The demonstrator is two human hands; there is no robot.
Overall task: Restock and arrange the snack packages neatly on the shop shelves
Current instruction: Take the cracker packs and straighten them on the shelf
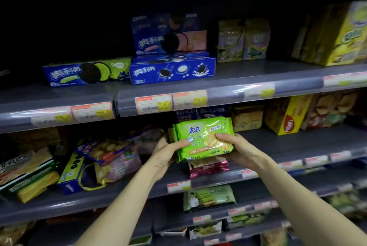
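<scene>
Above your hands you have three blue Oreo boxes [172,69]; between your hands, one green packet [202,138].

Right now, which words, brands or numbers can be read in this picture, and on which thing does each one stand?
"太平": green cracker packet, held by left hand and right hand.
"奥利奥": blue Oreo box with green cream.
"奥利奥": long blue Oreo box.
"奥利奥": upright Oreo box with pink cream.
"Oreo": tilted blue box, lower shelf.
Smaller print on the green packet: blurred.
Shelf price tags: too blurred.
Yellow box with red oval: unreadable.
</scene>
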